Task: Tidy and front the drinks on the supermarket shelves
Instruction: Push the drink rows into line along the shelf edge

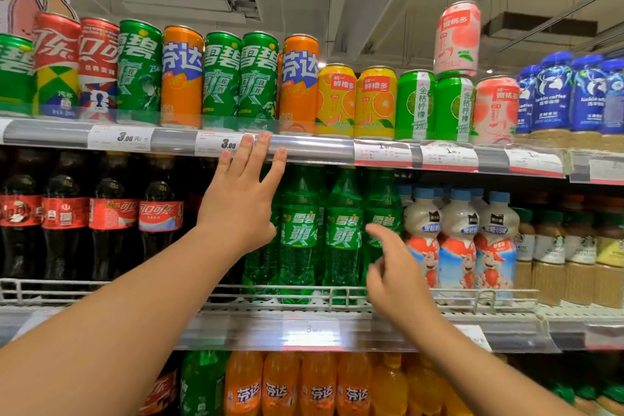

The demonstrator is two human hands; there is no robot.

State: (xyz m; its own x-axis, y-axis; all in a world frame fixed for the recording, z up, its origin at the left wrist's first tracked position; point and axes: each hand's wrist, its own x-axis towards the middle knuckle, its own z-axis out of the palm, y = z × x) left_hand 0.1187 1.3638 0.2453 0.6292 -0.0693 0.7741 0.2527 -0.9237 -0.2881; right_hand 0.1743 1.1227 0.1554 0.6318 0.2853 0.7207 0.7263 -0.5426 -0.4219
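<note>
The left hand (241, 199) is raised with its fingers straight and spread, the fingertips (264, 138) lying against the clear price rail (304, 147) of the top shelf, over a white price label (219, 143); it holds nothing; the right hand (393, 272) hovers lower and to the right, fingers loosely parted and relaxed, index finger stretched toward the green bottles (332, 230) on the middle shelf, whether it touches them I cannot tell. Those green bottles stand upright behind a white wire guard (337, 295), with dark cola bottles (111, 216) to their left and pale milk-drink bottles (459, 233) to their right; on the top shelf a row of tall cans (221, 78) runs red, green and orange, then shorter yellow cans (354, 101) and green cans (434, 106) to the right; one pink can (456, 39) is stacked on a green can; orange bottles (297, 385) fill the bottom shelf, near.
</note>
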